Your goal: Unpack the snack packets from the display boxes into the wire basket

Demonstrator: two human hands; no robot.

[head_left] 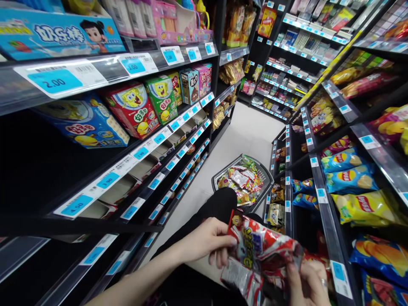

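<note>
- Centrally low in the view, a glossy red packet (pixel 261 244) with silver-white patches and dark yellow-edged lettering is held up above the person's lap, its film creased and catching the light.
- The left hand (pixel 210 240) grasps its left edge, fingers curled; the right hand (pixel 307 278), wearing a ring, grips its lower right corner.
- Just below hangs a silver-and-red packet (pixel 242 278), partly covered by the first; I cannot tell which fingers, if any, hold it.
- Beyond, a dark-rimmed basket (pixel 269 180) stands on the pale floor (pixel 248 127), heaped with colourful snack packets (pixel 244 178); a black-clad knee (pixel 225 199) blocks part of its near side.
- To the left, shelves with blue-and-white price labels carry a blue box (pixel 87 123), a red box (pixel 135 106) and a green box (pixel 162 98).
- To the right, racks hold blue bags (pixel 350 178) and a yellow bag (pixel 366 208), hemming in the aisle.
- Farther off, more stocked shelves (pixel 306 51) close the aisle's end.
</note>
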